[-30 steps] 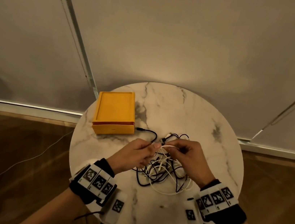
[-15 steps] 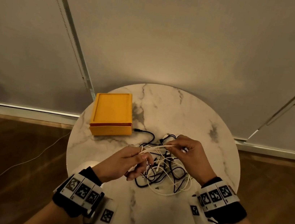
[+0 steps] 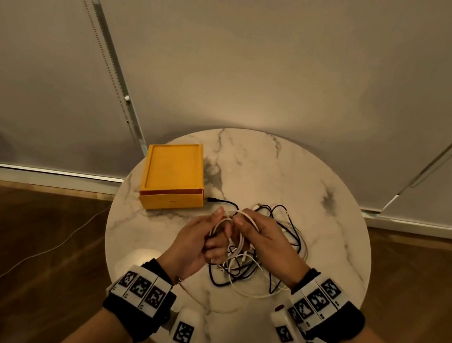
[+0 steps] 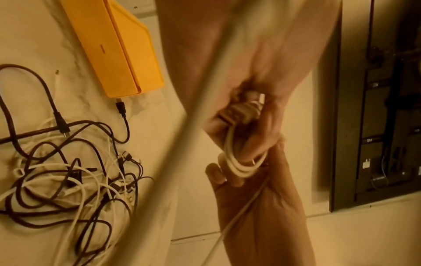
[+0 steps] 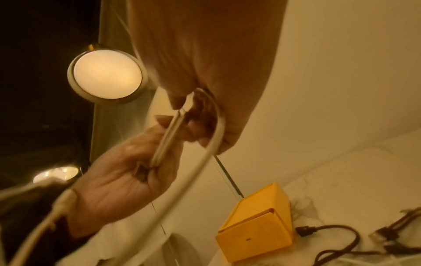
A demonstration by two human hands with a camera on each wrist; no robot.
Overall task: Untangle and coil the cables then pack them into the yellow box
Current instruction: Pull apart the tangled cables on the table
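A white cable (image 3: 234, 240) is being looped above the round marble table (image 3: 325, 243). My left hand (image 3: 204, 238) grips a small coil of it (image 4: 239, 162) with curled fingers. My right hand (image 3: 262, 237) pinches the free run of the same cable (image 5: 205, 149) just beside the left. Under and to the right of both hands lies a tangle of black and white cables (image 3: 257, 269), seen too in the left wrist view (image 4: 68, 176). The yellow box (image 3: 173, 175) sits closed at the table's left rear, a black plug (image 3: 212, 199) beside its front corner.
The table stands against a pale wall (image 3: 263, 60) above wooden floor (image 3: 20, 244). A thin cord (image 3: 33, 254) trails over the floor on the left. A round lamp (image 5: 107, 79) glows in the right wrist view. Bare marble lies behind the tangle.
The hands have come back together above the tangle. The left hand, which had been drawn back toward me along the white cable, now holds more loops of it.
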